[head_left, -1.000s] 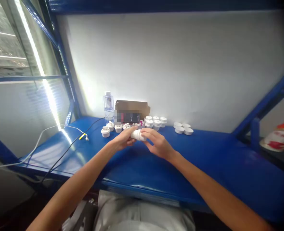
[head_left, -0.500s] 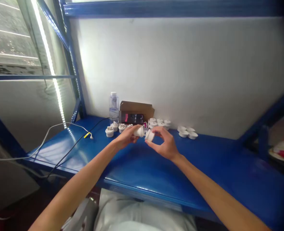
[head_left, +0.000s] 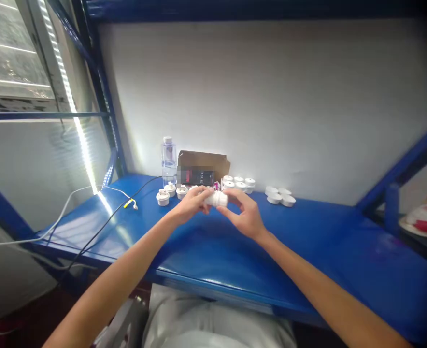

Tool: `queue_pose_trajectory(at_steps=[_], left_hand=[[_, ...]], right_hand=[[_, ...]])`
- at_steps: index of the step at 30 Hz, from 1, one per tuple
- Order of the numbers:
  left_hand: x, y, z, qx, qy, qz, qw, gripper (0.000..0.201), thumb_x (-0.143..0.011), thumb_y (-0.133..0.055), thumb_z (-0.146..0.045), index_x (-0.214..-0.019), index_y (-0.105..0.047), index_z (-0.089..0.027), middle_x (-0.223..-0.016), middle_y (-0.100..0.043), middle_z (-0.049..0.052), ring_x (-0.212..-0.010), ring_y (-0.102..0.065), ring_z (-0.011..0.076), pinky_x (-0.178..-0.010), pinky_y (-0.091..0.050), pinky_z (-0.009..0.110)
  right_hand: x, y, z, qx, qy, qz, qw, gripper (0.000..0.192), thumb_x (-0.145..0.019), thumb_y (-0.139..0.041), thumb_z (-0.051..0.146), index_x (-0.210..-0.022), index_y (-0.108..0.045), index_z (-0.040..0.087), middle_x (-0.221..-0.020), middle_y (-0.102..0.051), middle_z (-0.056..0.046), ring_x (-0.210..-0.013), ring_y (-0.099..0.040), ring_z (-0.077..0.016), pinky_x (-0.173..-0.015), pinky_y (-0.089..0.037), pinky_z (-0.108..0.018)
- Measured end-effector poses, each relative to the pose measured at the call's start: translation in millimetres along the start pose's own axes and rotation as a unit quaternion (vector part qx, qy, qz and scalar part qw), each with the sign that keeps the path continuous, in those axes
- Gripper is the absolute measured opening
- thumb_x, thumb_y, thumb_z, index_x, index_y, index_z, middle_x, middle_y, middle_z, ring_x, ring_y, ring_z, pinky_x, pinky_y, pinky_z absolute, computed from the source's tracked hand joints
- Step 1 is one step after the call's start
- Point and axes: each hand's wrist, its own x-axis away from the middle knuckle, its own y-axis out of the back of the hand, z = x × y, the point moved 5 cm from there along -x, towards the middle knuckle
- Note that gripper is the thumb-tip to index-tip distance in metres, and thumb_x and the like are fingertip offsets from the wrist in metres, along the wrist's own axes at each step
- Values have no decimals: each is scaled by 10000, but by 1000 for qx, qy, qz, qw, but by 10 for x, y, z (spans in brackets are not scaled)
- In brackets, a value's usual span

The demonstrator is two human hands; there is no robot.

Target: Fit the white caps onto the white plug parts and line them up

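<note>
Above the blue shelf top, my left hand (head_left: 192,204) is closed round a white plastic cylinder (head_left: 210,197). My right hand (head_left: 247,213) grips a white round cap (head_left: 221,198) between thumb and fingers. Cap and cylinder now meet end to end; whether they are locked together I cannot tell. Just behind my hands, white round fittings with raised tops (head_left: 163,197) stand in a row, some partly hidden by my left hand. Several white round pieces with a small hole on top (head_left: 239,185) are grouped behind my right hand.
White shallow cups (head_left: 280,195) sit to the right. At the back are a clear water bottle (head_left: 169,162), a phone with a lit screen (head_left: 201,177) and a brown cardboard piece (head_left: 206,161). Cables (head_left: 108,220) cross the left end of the blue shelf (head_left: 213,251).
The cap in my right hand has come up against the cylinder, closing the gap where a clear part showed between them. The camera view has shifted slightly.
</note>
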Motion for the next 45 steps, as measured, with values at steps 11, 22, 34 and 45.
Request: queue_pose_trajectory(at_steps=[11, 22, 34, 45], left_hand=[[58, -6, -110, -69, -68, 49, 994, 418, -762, -791, -435, -1047, -630, -174, -976, -701, 57, -826, -674, 155, -776, -520, 282], [48, -19, -76, -89, -123, 40, 988, 454, -625, -893, -298, -991, -672, -148, -978, -703, 73, -924, -682, 212, -811, -534, 309], [110, -179, -175, -113, -197, 35, 973, 434, -680, -828, -263, -1071, -647, -210, -1254, -601, 94, -1169, -578, 245, -984, -466, 337], [76, -55, -84, -175, -120, 5, 977, 1003, -616, -882, -353, -1466, -351, -319, -1434, -484, 118, -1279, -503, 287, -927, -456, 356]], right_hand=[[-2, 6, -267, -117, -177, 11, 977, 415, -813, -739, 491, -1090, -691, 185, -1027, -760, -93, -924, -730, -286, -835, -613, -419], [-27, 9, -318, -119, -244, 37, 962, 506, -816, -669, 631, -976, -741, 156, -842, -761, -79, -710, -717, -262, -664, -601, -384], [51, -36, -396, -210, -395, 74, 891, 562, -887, -542, 681, -845, -710, 147, -645, -699, -89, -534, -645, -189, -451, -501, -281], [41, -14, -469, -192, -363, 34, 911, 526, -833, -635, 658, -913, -708, 144, -723, -709, -68, -581, -637, -177, -526, -518, -290]])
